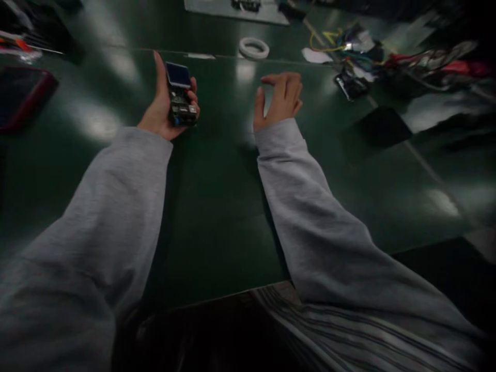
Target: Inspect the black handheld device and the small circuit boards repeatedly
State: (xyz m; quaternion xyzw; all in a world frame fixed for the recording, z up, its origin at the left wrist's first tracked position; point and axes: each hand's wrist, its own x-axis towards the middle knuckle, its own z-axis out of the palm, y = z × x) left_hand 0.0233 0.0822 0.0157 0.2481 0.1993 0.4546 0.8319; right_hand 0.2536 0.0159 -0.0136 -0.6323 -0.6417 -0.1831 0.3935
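Observation:
In the head view, my left hand is closed around a small circuit board with a display screen, held just above the green table. The dark blue screen faces up at the board's far end, and exposed electronic parts show below it. My fingers curl round its right side while the thumb points away on the left. To the right, my right hand hovers over or rests on the table with thumb and fingers apart and bent. Nothing shows in its grasp. A white ring like a tape roll lies beyond it.
The glossy green table has seams across it. A red-edged dark device lies at left. Tangled wires and electronics spread over the far right, near a black flat piece. A pale board is at the back.

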